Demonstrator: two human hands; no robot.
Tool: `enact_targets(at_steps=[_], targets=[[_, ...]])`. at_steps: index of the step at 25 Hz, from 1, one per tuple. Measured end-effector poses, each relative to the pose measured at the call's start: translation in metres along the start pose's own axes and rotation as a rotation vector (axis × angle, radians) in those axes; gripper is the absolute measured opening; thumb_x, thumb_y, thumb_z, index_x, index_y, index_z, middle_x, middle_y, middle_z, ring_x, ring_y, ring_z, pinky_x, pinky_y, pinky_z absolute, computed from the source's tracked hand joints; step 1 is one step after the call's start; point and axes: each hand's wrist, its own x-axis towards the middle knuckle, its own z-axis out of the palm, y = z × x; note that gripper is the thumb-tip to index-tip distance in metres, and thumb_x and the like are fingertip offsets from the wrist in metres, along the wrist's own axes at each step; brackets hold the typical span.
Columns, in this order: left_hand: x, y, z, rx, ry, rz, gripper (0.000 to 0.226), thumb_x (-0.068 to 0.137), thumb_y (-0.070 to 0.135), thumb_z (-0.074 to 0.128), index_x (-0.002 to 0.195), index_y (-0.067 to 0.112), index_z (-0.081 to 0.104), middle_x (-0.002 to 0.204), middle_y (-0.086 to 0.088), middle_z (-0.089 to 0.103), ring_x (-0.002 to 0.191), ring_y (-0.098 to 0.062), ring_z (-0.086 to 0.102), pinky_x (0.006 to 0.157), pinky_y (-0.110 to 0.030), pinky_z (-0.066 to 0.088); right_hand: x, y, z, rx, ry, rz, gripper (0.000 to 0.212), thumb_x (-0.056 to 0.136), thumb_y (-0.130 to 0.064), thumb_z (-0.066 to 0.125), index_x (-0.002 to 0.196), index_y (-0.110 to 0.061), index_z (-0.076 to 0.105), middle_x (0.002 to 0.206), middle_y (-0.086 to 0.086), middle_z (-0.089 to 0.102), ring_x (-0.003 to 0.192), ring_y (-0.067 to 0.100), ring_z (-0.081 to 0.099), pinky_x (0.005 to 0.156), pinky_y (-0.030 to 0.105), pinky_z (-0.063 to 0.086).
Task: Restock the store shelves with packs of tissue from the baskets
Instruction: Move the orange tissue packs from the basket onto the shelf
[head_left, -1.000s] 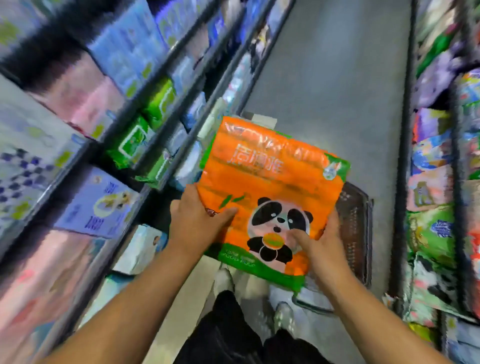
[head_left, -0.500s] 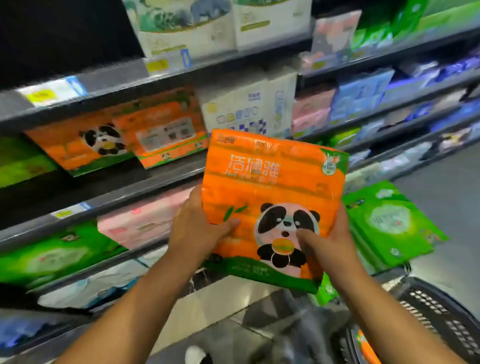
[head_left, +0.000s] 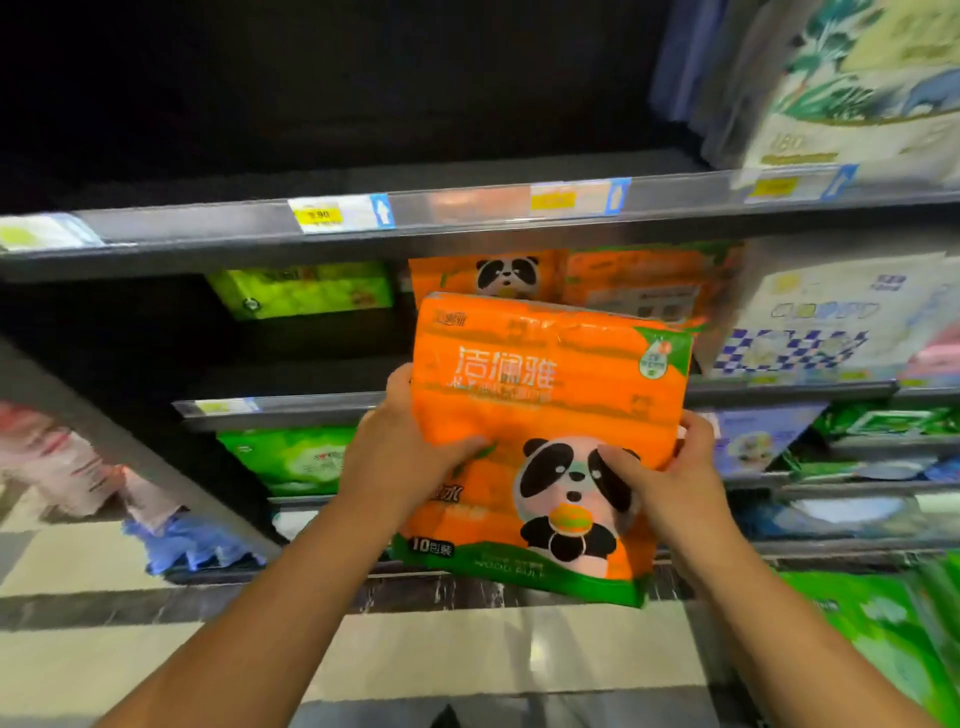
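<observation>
Upright pack (head_left: 545, 415), long side up-down. Grip: left hand (head_left: 405, 457) pinches left edge, right hand (head_left: 670, 483) right edge. Just behind, higher: same packs (head_left: 488, 275) on shelf (head_left: 311, 408).

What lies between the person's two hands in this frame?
In the head view, the orange panda tissue pack: the left hand grips its left edge, the right hand its right edge.

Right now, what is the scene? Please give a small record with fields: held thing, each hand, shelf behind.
held: orange pack, panda print facing the camera
left hand: grips the pack's left edge
right hand: grips its right edge, thumb on the panda
behind: like orange packs on a shelf
beside them: green pack, to the left
</observation>
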Motion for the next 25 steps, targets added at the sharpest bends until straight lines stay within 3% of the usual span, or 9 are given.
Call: enact_targets(at_steps=[5,9,12,15,18,21,25], targets=[[0.019,-0.023,-0.023,-0.129,0.04,-0.061,0.076,0.071,0.058,0.073,0.127,0.038,0.025,0.118,0.012,0.052,0.107,-0.016,0.055,0.085,-0.037,0.048,0.025,-0.027,0.039,0.006,-0.049,-0.071,0.076,0.078,-0.027,0.077,0.135,-0.039,0.029,0.117,-0.018,0.055,0.11,0.01,0.056,0.096,0.044,0.049],[0.028,-0.006,-0.033,-0.352,0.147,-0.13,0.057,0.067,0.075,0.048,0.105,0.032,0.041,0.105,0.01,0.057,0.092,-0.009,0.057,0.068,-0.025,0.043,0.047,-0.045,0.047,0.139,-0.049,-0.013,0.061,0.074,-0.06,0.058,0.125,-0.035,0.035,0.112,-0.018,0.054,0.103,0.006,0.055,0.099,0.051,0.046],[0.041,0.007,-0.04,-0.468,0.251,-0.234,0.066,0.072,0.081,0.033,0.091,0.021,0.051,0.084,0.003,0.06,0.08,-0.015,0.06,0.065,-0.033,0.047,0.07,-0.053,0.047,0.25,-0.01,0.025,0.035,0.085,-0.064,0.05,0.105,-0.036,0.044,0.107,-0.011,0.059,0.101,0.011,0.059,0.097,0.052,0.047],[0.054,0.015,-0.037,-0.501,0.36,-0.285,0.066,0.073,0.082,0.043,0.085,0.018,0.053,0.086,-0.008,0.063,0.082,-0.024,0.064,0.077,-0.053,0.054,0.091,-0.058,0.047,0.285,0.068,-0.007,0.031,0.084,-0.056,0.058,0.089,-0.027,0.047,0.096,0.001,0.061,0.094,0.022,0.063,0.091,0.057,0.051],[0.056,0.022,-0.027,-0.59,0.478,-0.247,0.053,0.07,0.076,0.051,0.078,0.023,0.051,0.087,-0.012,0.063,0.084,-0.032,0.064,0.076,-0.058,0.053,0.104,-0.057,0.045,0.307,0.115,-0.092,0.031,0.072,-0.052,0.061,0.082,-0.027,0.046,0.091,0.001,0.055,0.087,0.019,0.056,0.09,0.058,0.048],[0.054,0.029,-0.01,-0.715,0.545,-0.234,0.04,0.07,0.068,0.057,0.079,0.03,0.051,0.078,0.004,0.063,0.082,-0.023,0.064,0.08,-0.057,0.054,0.116,-0.047,0.038,0.346,0.113,-0.186,0.032,0.068,-0.051,0.063,0.084,-0.029,0.047,0.091,0.003,0.051,0.086,0.022,0.05,0.086,0.059,0.044],[0.052,0.038,0.011,-0.802,0.564,-0.197,0.022,0.088,0.044,0.06,0.092,0.025,0.051,0.08,0.016,0.065,0.083,-0.007,0.066,0.083,-0.046,0.057,0.125,-0.037,0.033,0.392,0.036,-0.278,0.03,0.071,-0.046,0.062,0.088,-0.027,0.046,0.086,-0.001,0.047,0.081,0.02,0.045,0.074,0.044,0.039]])
